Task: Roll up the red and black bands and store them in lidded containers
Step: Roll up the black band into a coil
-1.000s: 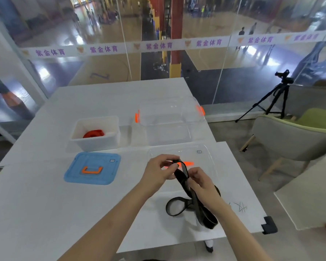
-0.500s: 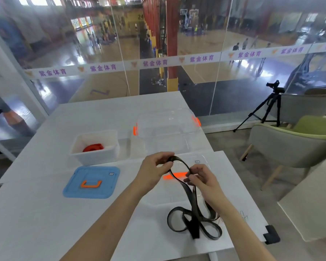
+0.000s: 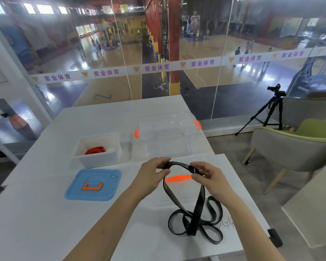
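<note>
Matt black rubbery band, clear glossy plastic container, smooth white table, blue plastic lid.

Single view only, head-worn, wide-angle, with no second view to compare against. It looks forward and down from above the near edge of the white table, with both forearms entering from the bottom of the frame. The left hand and right hand sit close to the lens, just below centre. Beyond the hands the view reaches a glass wall. Straight lines bow toward the frame edges.
</note>
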Tool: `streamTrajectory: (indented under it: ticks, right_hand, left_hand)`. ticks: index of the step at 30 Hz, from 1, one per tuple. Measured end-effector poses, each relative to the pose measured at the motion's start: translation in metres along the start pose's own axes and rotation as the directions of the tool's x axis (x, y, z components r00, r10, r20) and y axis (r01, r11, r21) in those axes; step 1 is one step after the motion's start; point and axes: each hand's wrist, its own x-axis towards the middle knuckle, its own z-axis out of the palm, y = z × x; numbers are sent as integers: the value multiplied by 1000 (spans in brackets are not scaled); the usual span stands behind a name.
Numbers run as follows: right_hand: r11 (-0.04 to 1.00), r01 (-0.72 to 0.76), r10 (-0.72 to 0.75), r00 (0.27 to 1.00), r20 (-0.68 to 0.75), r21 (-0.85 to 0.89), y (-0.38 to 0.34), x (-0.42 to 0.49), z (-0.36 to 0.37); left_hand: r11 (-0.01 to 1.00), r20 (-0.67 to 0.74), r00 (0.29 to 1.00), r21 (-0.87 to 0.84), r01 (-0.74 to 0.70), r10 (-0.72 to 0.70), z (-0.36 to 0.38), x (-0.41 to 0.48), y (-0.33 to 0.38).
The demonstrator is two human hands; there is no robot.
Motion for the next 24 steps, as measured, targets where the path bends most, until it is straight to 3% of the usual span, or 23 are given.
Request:
streamTrajectory:
  ticks: [5,9,14,20,24]
  right_hand:
    - [1000,-12,12,1000,8,-13,-6,-2,-2]
    - [999,0,1,1000,-14,37,-7,-2,-2]
    - [987,26,-27,1000,9,157,-8,-3,12]
    - [940,41,-36,999,-23,340,-11,-8,34]
    - [937,37,-30,999,-24,347,-17,-8,52]
  left_hand:
    - [1000,35,999,26,0,0,0,-5,-1]
    - [980,-29,1000,-199,-5,-1,1,-5,3]
    - [841,-62,998,-541,-15,-23,0,-7,18]
    - [754,-109,993,-655,-44,-37,-1,-8,31]
    - [699,-131,989,-713,-48,-65,1,-9,35]
